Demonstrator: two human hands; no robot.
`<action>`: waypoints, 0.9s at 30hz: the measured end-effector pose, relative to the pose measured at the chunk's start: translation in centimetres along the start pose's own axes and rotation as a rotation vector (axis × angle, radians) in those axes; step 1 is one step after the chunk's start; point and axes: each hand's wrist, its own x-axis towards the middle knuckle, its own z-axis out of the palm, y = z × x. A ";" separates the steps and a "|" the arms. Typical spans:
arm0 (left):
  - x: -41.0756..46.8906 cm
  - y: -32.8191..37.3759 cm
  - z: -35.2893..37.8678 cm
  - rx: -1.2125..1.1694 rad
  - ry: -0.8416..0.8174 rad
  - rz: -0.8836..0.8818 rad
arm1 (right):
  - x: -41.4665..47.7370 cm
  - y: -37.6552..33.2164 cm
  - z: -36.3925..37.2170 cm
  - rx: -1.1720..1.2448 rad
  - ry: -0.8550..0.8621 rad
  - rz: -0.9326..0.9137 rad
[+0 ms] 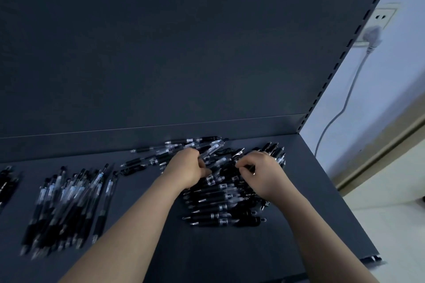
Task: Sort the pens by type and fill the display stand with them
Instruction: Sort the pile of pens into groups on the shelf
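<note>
A loose heap of black and clear pens (220, 193) lies on the dark grey shelf (207, 250), right of centre. My left hand (187, 167) reaches into the heap's far left side, fingers curled round a clear pen (212, 149). My right hand (259, 171) works on the heap's far right side and pinches a dark pen (249, 167) between thumb and fingers. A sorted row of clear-barrelled pens with black grips (66, 207) lies side by side at the left. More black pens (5, 185) show at the left edge, cut off by the frame.
The shelf's dark back panel (184, 41) rises behind the pens. The slotted upright (354, 43) marks the right end of the unit. Past it, a wall socket with a white plug and cable (372, 37) hangs on the pale wall.
</note>
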 end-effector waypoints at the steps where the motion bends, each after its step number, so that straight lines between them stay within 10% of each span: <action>1: -0.2 -0.1 -0.1 -0.005 0.009 0.005 | -0.4 -0.1 -0.1 0.007 -0.007 -0.011; 11: -5.6 -0.9 -1.8 -0.384 0.062 0.043 | -3.0 -0.2 0.1 -0.157 -0.207 -0.029; 27: -6.5 -1.9 1.7 -0.303 0.018 0.072 | -3.9 -0.5 -0.6 -0.118 -0.340 0.029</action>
